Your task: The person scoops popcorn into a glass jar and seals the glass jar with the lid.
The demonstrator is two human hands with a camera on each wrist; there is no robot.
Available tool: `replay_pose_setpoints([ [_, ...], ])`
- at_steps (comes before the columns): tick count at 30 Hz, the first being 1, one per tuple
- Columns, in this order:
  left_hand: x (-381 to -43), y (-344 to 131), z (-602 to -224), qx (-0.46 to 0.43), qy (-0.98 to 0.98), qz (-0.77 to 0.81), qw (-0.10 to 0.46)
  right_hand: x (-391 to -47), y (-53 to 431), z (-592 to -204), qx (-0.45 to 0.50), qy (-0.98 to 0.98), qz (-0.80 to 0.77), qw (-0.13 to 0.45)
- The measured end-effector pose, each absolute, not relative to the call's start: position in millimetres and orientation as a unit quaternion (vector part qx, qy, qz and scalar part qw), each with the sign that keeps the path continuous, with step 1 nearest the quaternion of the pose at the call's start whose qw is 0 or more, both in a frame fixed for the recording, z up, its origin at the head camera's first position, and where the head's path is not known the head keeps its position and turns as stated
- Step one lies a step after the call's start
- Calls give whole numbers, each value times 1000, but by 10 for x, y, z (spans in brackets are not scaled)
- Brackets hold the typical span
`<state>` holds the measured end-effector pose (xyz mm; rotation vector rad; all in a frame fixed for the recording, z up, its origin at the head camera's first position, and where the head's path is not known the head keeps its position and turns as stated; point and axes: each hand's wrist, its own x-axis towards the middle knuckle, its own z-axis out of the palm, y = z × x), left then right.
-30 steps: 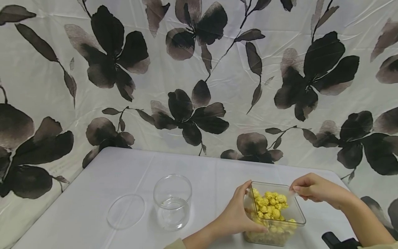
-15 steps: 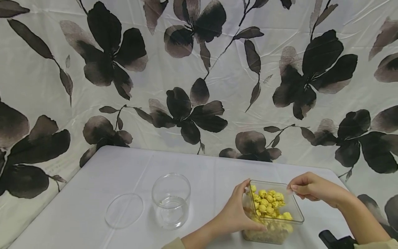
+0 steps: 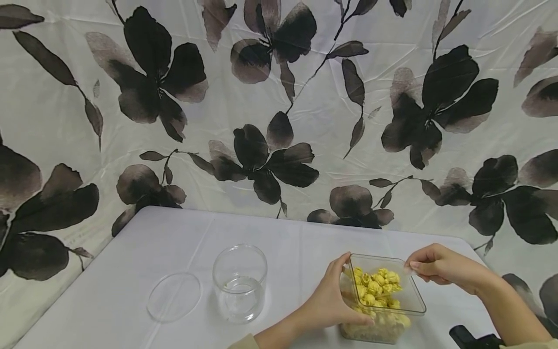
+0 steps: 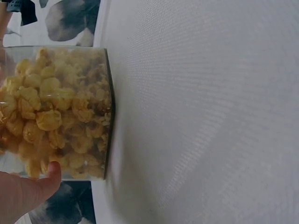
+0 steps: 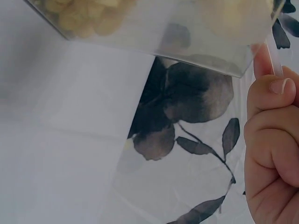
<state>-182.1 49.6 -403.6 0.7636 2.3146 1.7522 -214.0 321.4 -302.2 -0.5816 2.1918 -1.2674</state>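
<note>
A clear square container (image 3: 414, 291), filled with yellow popcorn (image 3: 377, 288), stands on the white table. My left hand (image 3: 320, 303) grips it from the left, thumb across the near side. Up close in the left wrist view, the thumb (image 4: 35, 189) presses the container wall below the popcorn (image 4: 56, 107). At the back right rim, my right hand (image 3: 444, 266) pinches a thin translucent handle (image 5: 274, 53) between thumb and fingers. Its lower end appears to be inside the container, blurred behind the wall. The right hand's other fingers are curled in the right wrist view.
To the left stands a clear round glass jar (image 3: 240, 291). A clear round lid (image 3: 174, 296) lies flat farther left. A black object (image 3: 472, 337) shows beside the right forearm. Behind the white table (image 3: 279, 237) hangs a flower-print cloth (image 3: 209, 97).
The popcorn has shifted inside the container, with its right part lower than before. Both hands keep nearly the same places, and the jar and lid stay put. The head view moves slightly.
</note>
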Motion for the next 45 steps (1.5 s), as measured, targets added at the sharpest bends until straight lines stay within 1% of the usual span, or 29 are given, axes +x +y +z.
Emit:
replay_pose_setpoints([
  [4,-1819,497,-4039,260,771,578,64,-2145,3196,-3019,-232,802,-477,276],
  [11,-1820,493,-4038,257,771,579,61,-2163,3149,-3048,-215,804,-479,280],
  [22,-1825,495,-4041,250,769,584,69,-2155,3233,-3096,-221,762,-523,313],
  [37,-1830,496,-4031,254,770,581,65,-2133,3236,-3098,-220,747,-537,325],
  [45,-1840,500,-4042,260,771,578,62,-2118,3259,-3128,-199,742,-551,325],
])
